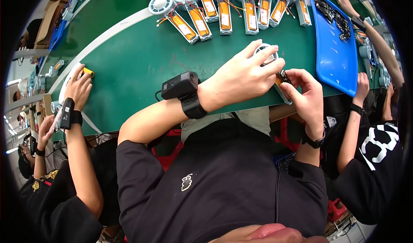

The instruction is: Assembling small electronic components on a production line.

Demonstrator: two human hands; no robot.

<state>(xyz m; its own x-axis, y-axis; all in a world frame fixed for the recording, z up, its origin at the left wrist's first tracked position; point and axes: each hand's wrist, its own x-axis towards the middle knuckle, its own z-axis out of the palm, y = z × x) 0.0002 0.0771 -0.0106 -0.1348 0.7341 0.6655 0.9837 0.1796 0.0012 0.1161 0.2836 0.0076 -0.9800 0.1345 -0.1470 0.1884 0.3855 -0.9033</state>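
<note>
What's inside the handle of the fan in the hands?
A black part shows by the right hand, with an orange part beside it. That hand and the left hand cover much of the handle; what lies there can't be seen.

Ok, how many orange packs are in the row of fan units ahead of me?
8 visible, left to right: first pack at the left end, second beside it, third farther back, fourth, fifth, sixth, seventh, and eighth nearest the blue tray. More may be hidden.

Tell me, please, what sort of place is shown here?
Probably an assembly workshop: a row of similar fan-like units lies on the green table, a blue tray holds dark circuit-board-like parts, and co-workers are alongside.
</note>
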